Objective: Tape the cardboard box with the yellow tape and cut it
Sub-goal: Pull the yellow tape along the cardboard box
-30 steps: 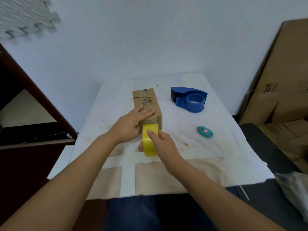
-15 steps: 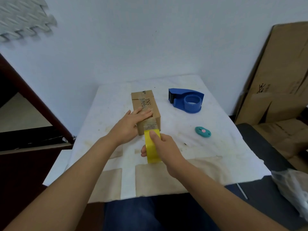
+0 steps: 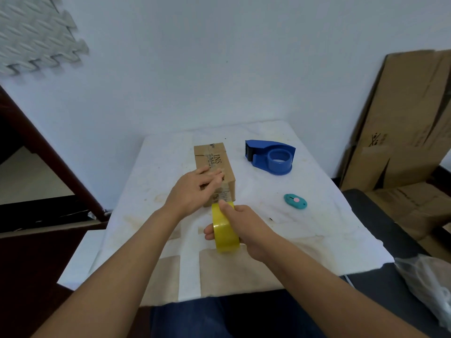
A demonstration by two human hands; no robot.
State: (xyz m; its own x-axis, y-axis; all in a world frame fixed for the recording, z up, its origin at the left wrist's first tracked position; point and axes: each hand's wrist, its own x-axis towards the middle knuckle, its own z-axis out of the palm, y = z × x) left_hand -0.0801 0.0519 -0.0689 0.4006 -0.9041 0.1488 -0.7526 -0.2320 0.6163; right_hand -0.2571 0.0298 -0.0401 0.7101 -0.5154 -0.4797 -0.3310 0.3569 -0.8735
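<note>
A small brown cardboard box (image 3: 214, 162) lies lengthwise on the white-covered table (image 3: 280, 223). My left hand (image 3: 195, 191) presses flat on the box's near top, fingers spread over a strip of tape. My right hand (image 3: 246, 228) grips the yellow tape roll (image 3: 224, 230) upright just in front of the box's near end. A short clear strip runs from the roll up the box's near face. A teal box cutter (image 3: 295, 201) lies on the table to the right of the roll.
A blue tape dispenser (image 3: 271, 156) sits right of the box near the table's back. Flattened cardboard sheets (image 3: 402, 123) lean on the wall at right. A dark wooden frame (image 3: 48, 167) stands left. A plastic bag (image 3: 429, 284) lies at lower right.
My right hand has drawn the yellow roll toward me, away from the box, pulling out a strip of tape. My left hand stays pressed on the box top.
</note>
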